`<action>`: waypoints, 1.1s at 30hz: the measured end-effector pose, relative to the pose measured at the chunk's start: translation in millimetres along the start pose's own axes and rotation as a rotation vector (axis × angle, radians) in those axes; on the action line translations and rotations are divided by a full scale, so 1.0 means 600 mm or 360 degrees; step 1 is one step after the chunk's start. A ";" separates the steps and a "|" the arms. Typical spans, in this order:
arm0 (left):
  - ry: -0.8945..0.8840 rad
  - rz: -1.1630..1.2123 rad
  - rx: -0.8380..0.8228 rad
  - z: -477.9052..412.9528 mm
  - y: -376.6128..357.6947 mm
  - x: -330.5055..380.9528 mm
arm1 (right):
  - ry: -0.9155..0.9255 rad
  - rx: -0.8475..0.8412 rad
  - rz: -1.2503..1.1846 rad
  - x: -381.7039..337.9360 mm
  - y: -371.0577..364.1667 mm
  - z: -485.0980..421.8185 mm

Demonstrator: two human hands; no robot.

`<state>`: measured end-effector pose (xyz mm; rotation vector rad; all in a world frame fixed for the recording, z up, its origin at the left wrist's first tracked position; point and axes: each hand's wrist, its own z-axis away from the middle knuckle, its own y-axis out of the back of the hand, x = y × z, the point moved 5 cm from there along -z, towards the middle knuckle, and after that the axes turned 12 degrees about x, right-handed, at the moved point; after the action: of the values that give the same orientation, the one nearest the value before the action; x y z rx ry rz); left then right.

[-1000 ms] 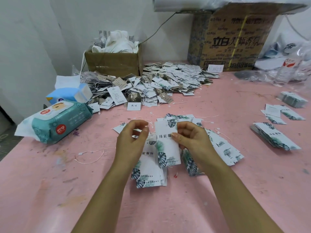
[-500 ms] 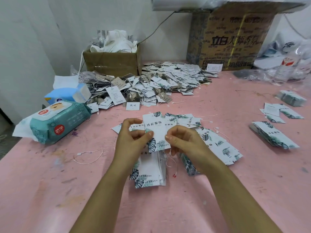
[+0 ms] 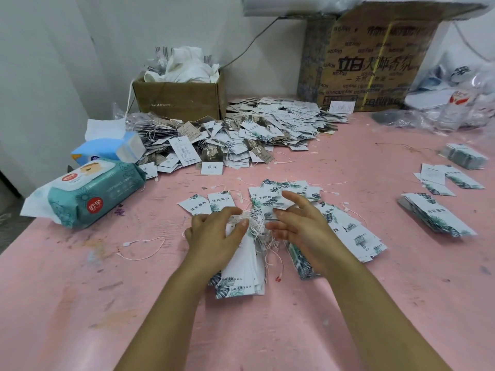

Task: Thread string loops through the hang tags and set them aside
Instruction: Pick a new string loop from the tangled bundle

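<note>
Near centre of the pink surface [image 3: 361, 317], the single tag that both hands held up 0.5 s ago is no longer raised. It looks to have joined the tag stack [image 3: 241, 266], w/ the string bundle [image 3: 258, 223] bunched at the stack's far end. Now the left grip [image 3: 214, 236] is clamped on that far end, thumb & fingers curled round it. Meanwhile the right grip [image 3: 302, 226] has let go: fingers apart, just right of the strings, holding nothing. So prob. one more tag done; the next likely comes from the loose tags [image 3: 356, 236] fanned out to the right.
</note>
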<state>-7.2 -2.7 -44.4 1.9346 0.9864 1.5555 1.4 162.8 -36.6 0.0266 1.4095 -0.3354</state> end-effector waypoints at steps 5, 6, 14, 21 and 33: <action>-0.0046 -0.0018 0.0007 -0.001 -0.001 0.002 | 0.0013 -0.0034 0.0076 -0.003 -0.004 0.004; -0.0052 -0.0022 0.0028 -0.002 0.000 0.003 | 0.0007 -0.0047 0.0094 -0.002 -0.004 0.004; -0.0087 0.0121 0.0194 -0.006 0.010 0.009 | 0.0003 0.0018 0.0126 0.007 0.000 -0.005; -0.0219 0.0475 0.0397 -0.004 0.034 0.026 | 0.0111 0.0004 0.0147 0.007 -0.004 -0.006; -0.0360 0.0870 0.0125 0.012 0.034 0.056 | 0.0538 -0.0241 0.0507 -0.010 -0.025 0.017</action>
<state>8.1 10.9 -10.0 2.5138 0.4465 1.5279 6.9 147.8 -26.4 0.1888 1.7318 0.0445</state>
